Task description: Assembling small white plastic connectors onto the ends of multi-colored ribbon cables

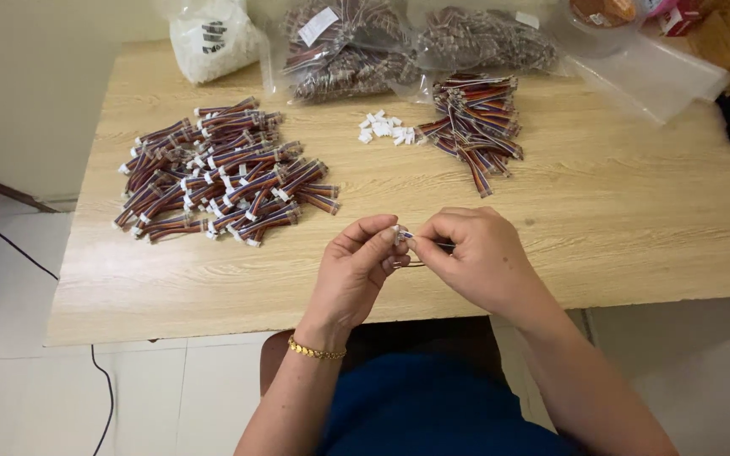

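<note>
Just above the near edge of the wooden table [601, 228], both hands meet, fingertips pinched together. The left hand [355, 272] closes thumb and forefinger on a small white connector [398, 237]; the right hand [475, 257] is closed around a short ribbon-wire lead [422, 245], most of it hidden in the fist. What shows of the lead runs roughly level, left to right across the table's width, its free end pointing toward the left hand. Whether connector and wire end already touch, I cannot tell.

Farther back on the table from the hands lies a small heap of loose white connectors [384, 128], too many and too small to count. Beside it, to the right, sits one pile of striped wire leads [475, 127]. Toward the table's left side spreads a larger pile of leads with white ends [221, 173]. Along the far edge stand three clear bags: one of white parts [213, 38] and two of bundled wires [344, 51].
</note>
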